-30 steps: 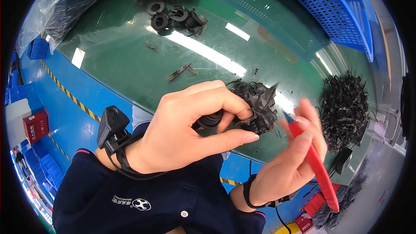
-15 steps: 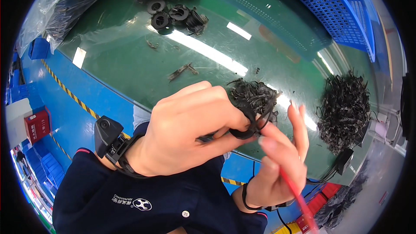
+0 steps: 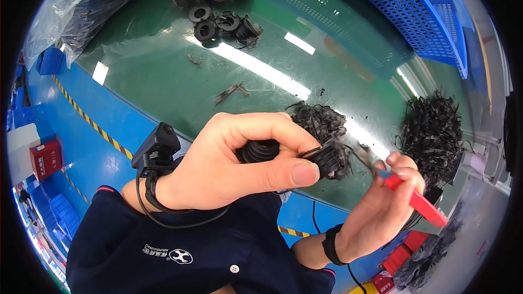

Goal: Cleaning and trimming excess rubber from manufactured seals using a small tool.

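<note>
Between left hand (image 3: 229,166) fingers, black ribbed rubber part (image 3: 260,151), thin flash trailing

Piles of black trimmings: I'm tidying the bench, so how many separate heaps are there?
2: one heap of trimmings behind the left hand, one larger heap at right, above the right hand. More may be hidden.

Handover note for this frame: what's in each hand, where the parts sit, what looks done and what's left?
Left hand: gripping a black ribbed rubber part.
Right hand: holding a red-handled tool, tip near the part's stringy edge.
Done, by the look of it: a group of similar black parts at the far side of the green table.
Scrap: black trimmings heaped to the right, a smaller heap behind the hands.
Left: the held part, not yet set down.
</note>
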`<act>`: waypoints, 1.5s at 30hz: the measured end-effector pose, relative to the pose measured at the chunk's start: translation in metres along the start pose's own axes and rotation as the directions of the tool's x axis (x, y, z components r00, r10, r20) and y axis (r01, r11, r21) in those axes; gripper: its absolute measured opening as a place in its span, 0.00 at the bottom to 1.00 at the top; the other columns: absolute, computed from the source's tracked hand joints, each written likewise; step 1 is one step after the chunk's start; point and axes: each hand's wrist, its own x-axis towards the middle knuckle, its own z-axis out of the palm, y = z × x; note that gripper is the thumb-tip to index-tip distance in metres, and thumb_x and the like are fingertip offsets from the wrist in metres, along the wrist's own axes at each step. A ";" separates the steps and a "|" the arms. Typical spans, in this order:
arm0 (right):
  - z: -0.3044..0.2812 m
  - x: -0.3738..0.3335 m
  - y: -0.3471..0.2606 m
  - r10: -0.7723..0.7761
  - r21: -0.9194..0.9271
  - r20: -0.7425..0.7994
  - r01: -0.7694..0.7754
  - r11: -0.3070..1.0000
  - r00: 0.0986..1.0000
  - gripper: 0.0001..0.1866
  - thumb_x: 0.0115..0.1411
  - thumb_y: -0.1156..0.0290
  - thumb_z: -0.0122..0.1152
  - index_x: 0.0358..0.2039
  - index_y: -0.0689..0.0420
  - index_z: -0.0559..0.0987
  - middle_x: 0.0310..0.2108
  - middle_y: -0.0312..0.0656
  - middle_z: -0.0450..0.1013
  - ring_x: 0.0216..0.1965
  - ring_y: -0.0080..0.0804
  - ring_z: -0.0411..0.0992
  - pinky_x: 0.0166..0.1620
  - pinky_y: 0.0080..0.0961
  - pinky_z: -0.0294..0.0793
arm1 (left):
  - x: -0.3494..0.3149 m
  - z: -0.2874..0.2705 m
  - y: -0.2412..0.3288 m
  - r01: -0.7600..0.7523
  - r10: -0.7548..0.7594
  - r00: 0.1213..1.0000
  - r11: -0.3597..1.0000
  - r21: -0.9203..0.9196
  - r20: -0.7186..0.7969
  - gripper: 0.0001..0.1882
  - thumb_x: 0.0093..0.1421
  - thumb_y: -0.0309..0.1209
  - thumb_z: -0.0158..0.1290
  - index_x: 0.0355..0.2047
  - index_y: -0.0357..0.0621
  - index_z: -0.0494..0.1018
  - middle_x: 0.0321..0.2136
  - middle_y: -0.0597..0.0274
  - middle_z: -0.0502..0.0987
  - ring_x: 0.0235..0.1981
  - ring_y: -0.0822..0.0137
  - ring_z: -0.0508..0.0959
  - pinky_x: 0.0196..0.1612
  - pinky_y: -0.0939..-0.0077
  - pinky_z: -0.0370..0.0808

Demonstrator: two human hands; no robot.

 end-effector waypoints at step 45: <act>0.024 -0.010 0.009 -0.077 0.113 0.389 0.035 0.993 0.918 0.18 0.54 0.54 0.49 0.27 0.58 0.76 0.33 0.51 0.72 0.44 0.47 0.67 0.52 0.43 0.57 | 0.004 -0.006 -0.002 -0.324 0.334 0.936 0.689 0.649 0.112 0.13 0.35 0.23 0.62 0.22 0.43 0.70 0.21 0.65 0.68 0.22 0.74 0.67 0.23 0.84 0.63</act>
